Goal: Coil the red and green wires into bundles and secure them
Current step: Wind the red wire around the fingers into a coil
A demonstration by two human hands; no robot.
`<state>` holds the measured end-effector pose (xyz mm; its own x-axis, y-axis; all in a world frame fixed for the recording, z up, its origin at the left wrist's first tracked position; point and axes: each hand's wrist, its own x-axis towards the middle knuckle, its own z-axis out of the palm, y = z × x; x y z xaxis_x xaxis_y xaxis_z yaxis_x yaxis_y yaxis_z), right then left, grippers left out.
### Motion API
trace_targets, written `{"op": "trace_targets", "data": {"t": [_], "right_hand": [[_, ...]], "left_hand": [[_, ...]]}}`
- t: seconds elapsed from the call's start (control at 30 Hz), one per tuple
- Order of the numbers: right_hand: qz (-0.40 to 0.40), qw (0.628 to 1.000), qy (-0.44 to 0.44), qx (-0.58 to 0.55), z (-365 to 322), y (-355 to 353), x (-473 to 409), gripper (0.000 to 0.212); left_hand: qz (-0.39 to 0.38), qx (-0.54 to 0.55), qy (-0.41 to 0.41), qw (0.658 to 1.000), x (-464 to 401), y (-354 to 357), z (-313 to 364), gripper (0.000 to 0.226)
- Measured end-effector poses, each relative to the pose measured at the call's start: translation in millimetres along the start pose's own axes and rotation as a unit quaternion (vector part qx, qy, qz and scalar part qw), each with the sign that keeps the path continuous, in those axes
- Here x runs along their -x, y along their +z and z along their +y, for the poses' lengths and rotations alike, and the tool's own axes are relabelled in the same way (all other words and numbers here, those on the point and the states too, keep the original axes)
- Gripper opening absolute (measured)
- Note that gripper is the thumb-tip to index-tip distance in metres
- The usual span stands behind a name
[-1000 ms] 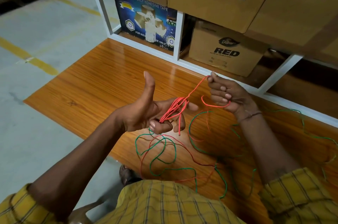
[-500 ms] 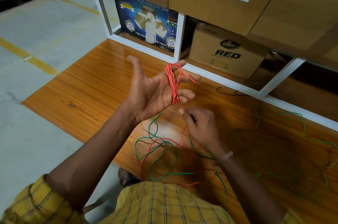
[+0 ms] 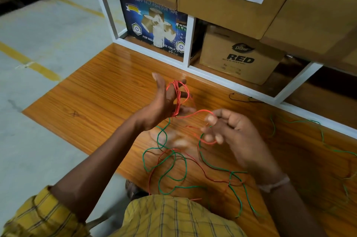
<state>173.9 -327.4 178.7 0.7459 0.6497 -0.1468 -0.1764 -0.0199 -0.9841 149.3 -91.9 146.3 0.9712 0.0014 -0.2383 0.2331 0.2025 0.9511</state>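
Dim warm light, glare on the wooden table (image 3: 119, 74), motion-blurred fingers, wide-angle bending at edges.

You sit in warehouse or stockroom. Stacked cardboard cartons (image 3: 231, 4) on white metal shelving (image 3: 190, 43), carton printed "Dabur RED" (image 3: 239, 57), box marked self adhesive tape (image 3: 154, 26), concrete floor (image 3: 48, 30) with yellow lane lines (image 3: 29, 61).

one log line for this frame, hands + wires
left hand: red wire coiled round fingers | right hand: feeding red strand | green wire: loose on table | stage: winding red
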Motion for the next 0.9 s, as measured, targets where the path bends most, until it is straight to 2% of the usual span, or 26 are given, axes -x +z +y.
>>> {"op": "trace_targets", "data": {"t": [0.03, 0.1, 0.2, 0.33, 0.47, 0.6, 0.7, 0.77, 0.9], "right_hand": [[-0.039, 0.999, 0.003, -0.032, -8, -6, 0, 0.025], [-0.119, 0.993, -0.005, -0.012, -18, -19, -2, 0.027], [-0.18, 0.982, -0.034, 0.035, -25, -39, -11, 0.028], [-0.135, 0.984, -0.07, -0.095, -26, -56, -32, 0.027], [-0.079, 0.987, -0.057, -0.128, -17, -68, -65, 0.028], [0.002, 0.999, -0.032, -0.007, 11, -71, -95, 0.022], [0.041, 0.994, 0.016, 0.096, 46, -59, -103, 0.015], [0.035, 0.99, 0.041, 0.132, 69, -47, -97, 0.016], [-0.004, 0.978, 0.016, 0.208, 101, -18, -64, 0.04]], "left_hand": [[-0.018, -0.03, -0.007, 0.999, 4, 1, 1, 0.135], [-0.058, -0.086, -0.017, 0.994, 9, 0, 3, 0.145], [-0.096, -0.139, -0.029, 0.985, 14, -1, 10, 0.137], [-0.142, -0.168, -0.038, 0.975, 22, 6, 20, 0.128], [-0.231, -0.124, -0.057, 0.963, 31, 15, 20, 0.137], [-0.274, -0.056, -0.077, 0.957, 36, 19, 17, 0.136], [-0.283, 0.001, -0.073, 0.956, 37, 20, 16, 0.138], [-0.285, 0.04, -0.061, 0.956, 36, 19, 17, 0.141], [-0.268, 0.12, -0.039, 0.955, 31, 11, 18, 0.142]]}}
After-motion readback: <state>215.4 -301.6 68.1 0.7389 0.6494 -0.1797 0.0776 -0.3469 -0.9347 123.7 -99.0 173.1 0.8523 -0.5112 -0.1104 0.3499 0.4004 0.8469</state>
